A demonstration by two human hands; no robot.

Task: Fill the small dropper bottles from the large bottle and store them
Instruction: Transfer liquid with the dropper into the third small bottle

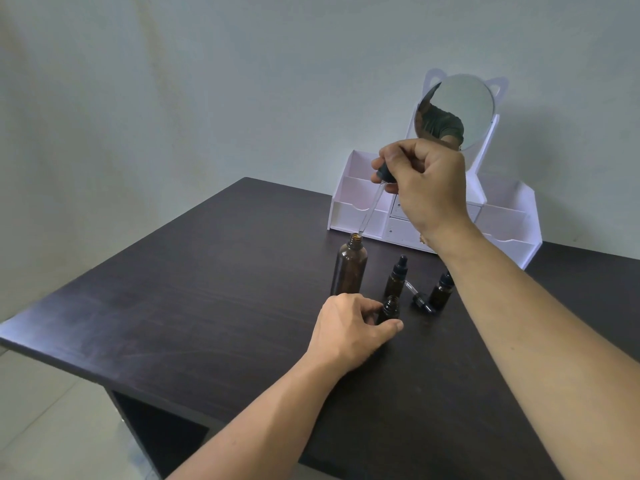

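Note:
The large amber bottle stands uncapped on the dark table. My right hand pinches the black bulb of a long glass dropper, whose tip sits at the large bottle's mouth. My left hand grips an open small amber bottle standing on the table. Two capped small bottles stand behind it: one in the middle, another to the right, partly hidden by my right forearm. A small dropper cap lies on its side between them.
A white cat-eared organizer with open trays, small drawers and a round mirror stands at the table's back right. The dark table drops off at its left and front edges.

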